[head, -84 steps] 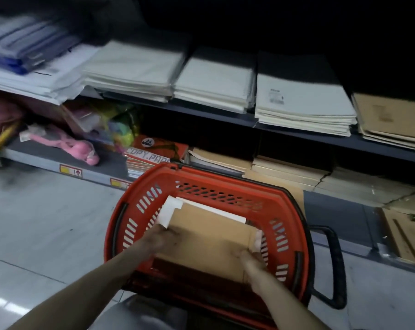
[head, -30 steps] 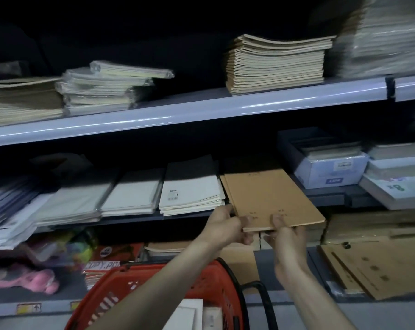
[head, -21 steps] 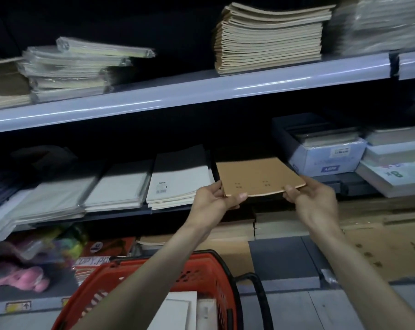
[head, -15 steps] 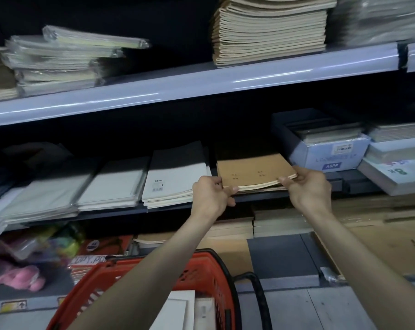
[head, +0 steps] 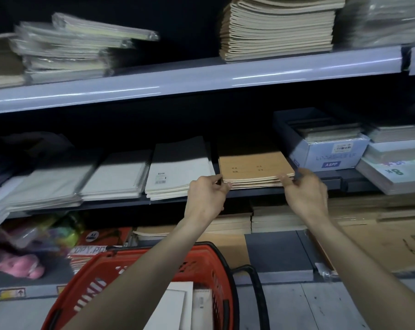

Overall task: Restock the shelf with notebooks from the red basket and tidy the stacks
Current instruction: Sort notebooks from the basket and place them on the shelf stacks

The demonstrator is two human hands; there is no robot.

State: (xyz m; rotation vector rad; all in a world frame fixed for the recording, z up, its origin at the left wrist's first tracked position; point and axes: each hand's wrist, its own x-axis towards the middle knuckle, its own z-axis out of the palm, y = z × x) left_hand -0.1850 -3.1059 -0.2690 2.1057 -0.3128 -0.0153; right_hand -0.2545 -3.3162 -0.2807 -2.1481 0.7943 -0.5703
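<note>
Gone from the red basket [head: 201, 260] and up onto the middle shelf [head: 249, 192]: the brown notebooks [head: 254, 166]. Nearly three seconds back, still down in the basket under both hands. A second back, carried in the air and tilted toward the camera. Half a second back, just meeting the shelf. Now lying flat there, front edge about level with the shelf lip.

Pinched at the front left corner by the left grip [head: 207, 194], thumb and fingertips curled round the edge. Pinched at the front right corner by the right grip [head: 306, 191] in much the same way, so closed on the stack at both ends. Same two corners as in the earlier shots.

Several thin booklets in one low pile. Kraft-brown covers, pale page edges showing in layers along the front. Two short rows of small dark print near the front of the top cover, too small to read. Rear half sunk in shadow under the upper shelf [head: 201, 79].

Just left of the left grip, nearly touching the brown pile: a stack of white notebooks [head: 177, 172]. Right of the right grip: a blue-and-white box [head: 330, 156] marked A6PP. High above both grips, on the upper shelf: a tall stack of tan notebooks [head: 278, 32]. Below the forearms: the basket, with white sheets or booklets [head: 175, 303] inside.
</note>
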